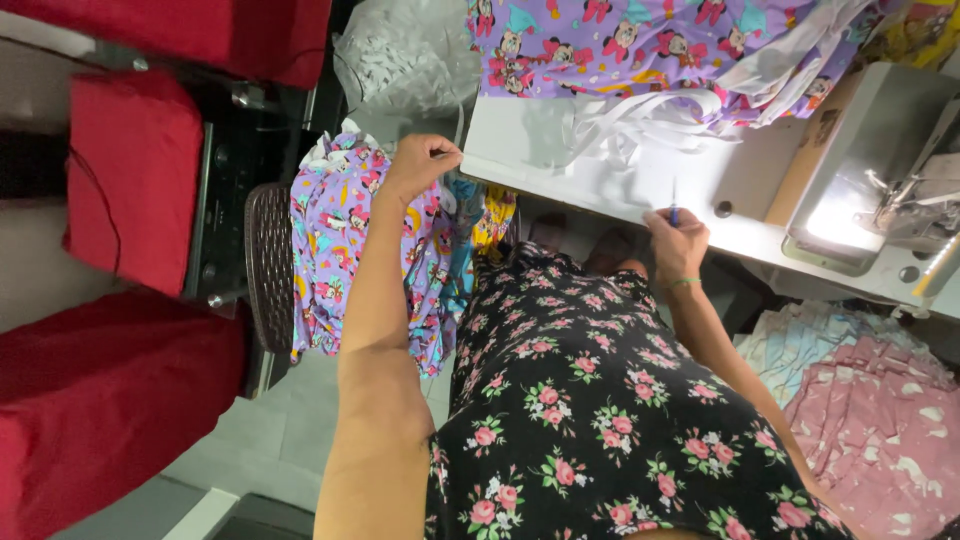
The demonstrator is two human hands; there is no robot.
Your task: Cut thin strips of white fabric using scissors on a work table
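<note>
- My left hand [420, 160] is clenched on one end of a thin white elastic strip [458, 125], pinched at the table edge [560, 190].
- My right hand [675, 245] grips a small blue-handled tool [673, 212], point up.
- The strip looks light, limp and stretchy; I judge it is best pinched near its end.
- Beyond my grip, more white strips [640, 120] lie tangled, with purple printed fabric [620, 40] behind.

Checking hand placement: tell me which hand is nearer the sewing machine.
Right. The right hand rests at the table's front edge, a short way left of the sewing machine. The left hand is farther left, at the table's corner.
</note>
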